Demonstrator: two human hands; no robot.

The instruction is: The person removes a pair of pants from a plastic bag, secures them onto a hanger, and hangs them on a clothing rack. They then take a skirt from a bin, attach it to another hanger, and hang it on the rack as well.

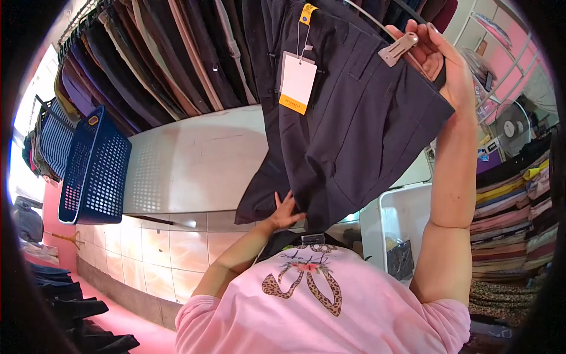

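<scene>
Dark navy fabric trousers held up on a clip hanger

My right hand [433,56] at one o'clock grips the grey plastic clip hanger [398,50]; my left hand [286,212], fingers spread open, touches the dark navy fabric trousers [354,124].

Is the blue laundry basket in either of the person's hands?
No. The blue basket sits apart at the left, while the right hand grips the hanger clip and the left hand touches the dark garment.

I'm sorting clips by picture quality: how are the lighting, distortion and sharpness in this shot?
Head view: strong fisheye, with black corners and bent edges; daylight blows out at the far left; the dark trousers are evenly lit and sharp, and their white tag shows no glare; the right hand on the hanger clip is crisp, the left hand too.
</scene>
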